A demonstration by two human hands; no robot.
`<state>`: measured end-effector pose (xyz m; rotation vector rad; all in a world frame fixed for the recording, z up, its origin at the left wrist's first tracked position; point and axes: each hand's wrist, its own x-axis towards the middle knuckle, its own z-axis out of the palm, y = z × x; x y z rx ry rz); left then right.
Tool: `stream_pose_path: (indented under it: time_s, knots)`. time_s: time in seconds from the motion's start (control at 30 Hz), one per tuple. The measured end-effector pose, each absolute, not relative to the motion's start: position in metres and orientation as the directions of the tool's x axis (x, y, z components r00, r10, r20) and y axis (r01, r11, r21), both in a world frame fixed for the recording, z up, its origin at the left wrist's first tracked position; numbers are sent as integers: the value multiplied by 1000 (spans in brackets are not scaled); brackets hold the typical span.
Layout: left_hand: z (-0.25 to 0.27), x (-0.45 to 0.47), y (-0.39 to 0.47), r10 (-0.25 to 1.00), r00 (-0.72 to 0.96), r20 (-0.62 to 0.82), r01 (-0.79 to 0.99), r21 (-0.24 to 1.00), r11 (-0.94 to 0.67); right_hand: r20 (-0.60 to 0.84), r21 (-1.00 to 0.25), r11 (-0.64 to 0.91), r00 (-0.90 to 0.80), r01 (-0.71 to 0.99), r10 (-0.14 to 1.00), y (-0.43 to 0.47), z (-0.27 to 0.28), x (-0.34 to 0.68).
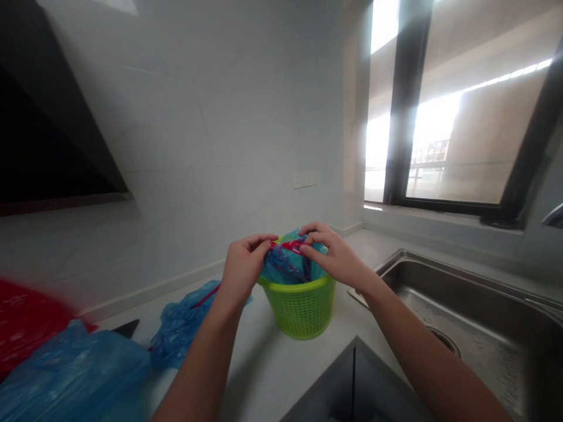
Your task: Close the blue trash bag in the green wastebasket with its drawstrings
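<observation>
A small green mesh basket stands on the white countertop in the corner. A blue plastic bag with a red drawstring sits inside it. My left hand pinches the red drawstring at the bag's left top edge. My right hand pinches the same drawstring at the right top edge. Both hands hover just above the basket's rim, pulling the string taut between them.
Another crumpled blue bag lies left of the basket, and a larger blue bag and a red bag sit at the far left. A steel sink lies to the right, below a window. A wall socket is behind.
</observation>
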<state>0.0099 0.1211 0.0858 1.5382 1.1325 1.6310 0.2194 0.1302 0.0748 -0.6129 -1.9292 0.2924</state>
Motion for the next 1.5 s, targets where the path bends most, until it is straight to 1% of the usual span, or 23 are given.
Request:
stream_pose_path:
  time_s: [0.07, 0.17, 0.27, 0.33, 0.43, 0.5, 0.53, 0.57, 0.63, 0.7, 0.73, 0.8, 0.87, 0.97, 1.03, 1.1, 1.2, 1.27, 1.33, 1.4, 1.5]
  knots:
    - [85, 7, 127, 845, -204, 494, 118, 869, -480, 757, -464, 827, -343, 317, 556, 134, 76, 225]
    - [82, 2, 137, 813, -268, 517, 55, 850, -523, 709, -484, 804, -385, 345, 591, 139, 78, 233]
    - [80, -7, 149, 776, -373, 508, -24, 831, -556, 621, -554, 731, -388, 397, 681, 143, 80, 245]
    - [78, -17, 160, 772, -458, 442, -144, 820, -554, 524, -632, 628, -346, 454, 778, 145, 81, 257]
    - [76, -32, 175, 805, -533, 261, -369, 785, -498, 386, -752, 444, -221, 487, 896, 148, 83, 276]
    - [76, -37, 179, 839, -522, 155, -461, 776, -431, 333, -825, 370, -163, 427, 929, 149, 85, 283]
    - [76, -37, 179, 852, -506, 131, -478, 780, -404, 321, -863, 353, -147, 363, 936, 149, 87, 283]
    - [77, -35, 176, 863, -488, 130, -477, 789, -388, 317, -900, 343, -135, 271, 939, 148, 88, 282]
    - [82, -29, 165, 875, -453, 171, -438, 812, -386, 323, -944, 328, -137, 22, 937, 145, 91, 276]
    - [88, -21, 150, 883, -414, 222, -392, 832, -394, 343, -927, 301, -183, -223, 921, 140, 94, 269]
    - [91, -17, 142, 888, -391, 242, -375, 839, -394, 357, -907, 283, -211, -312, 910, 137, 95, 266]
    - [96, -10, 128, 890, -352, 289, -330, 852, -407, 387, -870, 261, -251, -418, 887, 130, 98, 260]
    - [97, -5, 122, 865, -340, 370, -214, 865, -454, 420, -846, 270, -262, -461, 869, 121, 99, 255]
    - [92, -2, 125, 755, -369, 542, 85, 828, -554, 451, -848, 306, -286, -433, 846, 109, 100, 248]
    - [87, -3, 132, 719, -347, 603, 206, 796, -569, 450, -863, 319, -310, -391, 838, 104, 99, 242]
    - [83, -3, 137, 754, -303, 583, 199, 813, -548, 439, -879, 328, -319, -346, 840, 103, 98, 235]
    - [84, 2, 134, 790, -282, 544, 119, 837, -534, 434, -895, 372, -288, -245, 854, 105, 95, 225]
    - [87, 9, 123, 788, -260, 558, 85, 827, -556, 472, -881, 437, -286, -179, 834, 105, 91, 218]
    - [89, 20, 109, 799, -180, 574, 62, 817, -573, 512, -857, 498, -318, -133, 798, 104, 86, 211]
    - [88, 32, 95, 804, -88, 588, 65, 809, -584, 527, -844, 526, -339, -105, 779, 102, 80, 204]
    - [83, 46, 81, 763, -30, 645, 146, 758, -635, 587, -795, 607, -276, -19, 761, 100, 75, 197]
